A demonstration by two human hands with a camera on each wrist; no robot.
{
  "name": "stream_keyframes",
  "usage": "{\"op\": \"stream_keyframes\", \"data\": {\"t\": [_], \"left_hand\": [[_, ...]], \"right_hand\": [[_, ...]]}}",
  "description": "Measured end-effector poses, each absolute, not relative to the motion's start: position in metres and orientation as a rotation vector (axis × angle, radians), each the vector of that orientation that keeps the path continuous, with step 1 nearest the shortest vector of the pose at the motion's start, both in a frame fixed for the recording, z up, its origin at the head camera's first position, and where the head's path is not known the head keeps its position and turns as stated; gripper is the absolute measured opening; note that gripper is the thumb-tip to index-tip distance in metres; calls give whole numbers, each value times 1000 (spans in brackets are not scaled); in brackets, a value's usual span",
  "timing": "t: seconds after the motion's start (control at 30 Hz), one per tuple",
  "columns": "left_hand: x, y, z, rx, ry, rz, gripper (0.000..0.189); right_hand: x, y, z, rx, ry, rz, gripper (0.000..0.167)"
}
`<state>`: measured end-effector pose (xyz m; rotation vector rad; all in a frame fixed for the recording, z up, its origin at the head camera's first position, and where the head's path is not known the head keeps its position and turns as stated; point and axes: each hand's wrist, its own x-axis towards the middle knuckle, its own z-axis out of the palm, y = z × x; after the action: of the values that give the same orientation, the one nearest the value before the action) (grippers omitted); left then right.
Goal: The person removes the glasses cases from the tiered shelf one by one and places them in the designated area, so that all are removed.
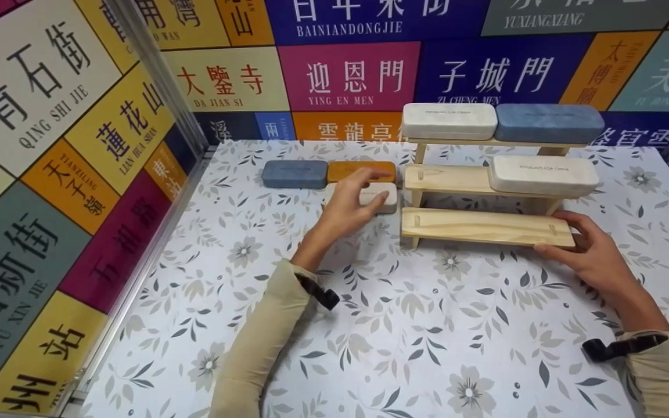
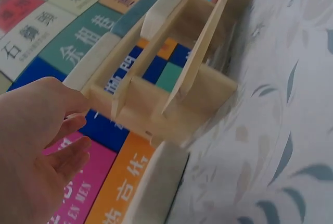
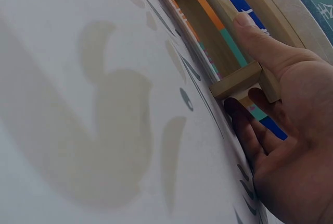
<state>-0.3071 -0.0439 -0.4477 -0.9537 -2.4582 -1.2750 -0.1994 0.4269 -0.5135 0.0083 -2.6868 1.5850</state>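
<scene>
watching right hand [image 1: 597, 255] grip rack [image 1: 485, 226] at front-right corner, left hand [image 1: 346, 200] relaxed, empty near white case [image 1: 371, 194]; we fear tug toppling upper cases [image 1: 449, 122].

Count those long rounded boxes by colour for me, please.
White boxes: 3 (2 on the wooden stand, 1 on the table)
Blue boxes: 2 (1 on the wooden stand, 1 on the table)
Orange box: 1 (on the table)
Total: 6 boxes
</scene>
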Motion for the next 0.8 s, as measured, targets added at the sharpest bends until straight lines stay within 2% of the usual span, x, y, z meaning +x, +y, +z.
{"op": "stream_keyframes", "data": {"t": [0.2,0.8], "left_hand": [[-305,-15,-444,-1056,-2420,-1211,34],[-294,75,-432,-1142,-2373,-1205,40]], "right_hand": [[-200,428,-514,5,-2682,1588,75],[-200,425,-514,20,-2674,1610,74]]}}
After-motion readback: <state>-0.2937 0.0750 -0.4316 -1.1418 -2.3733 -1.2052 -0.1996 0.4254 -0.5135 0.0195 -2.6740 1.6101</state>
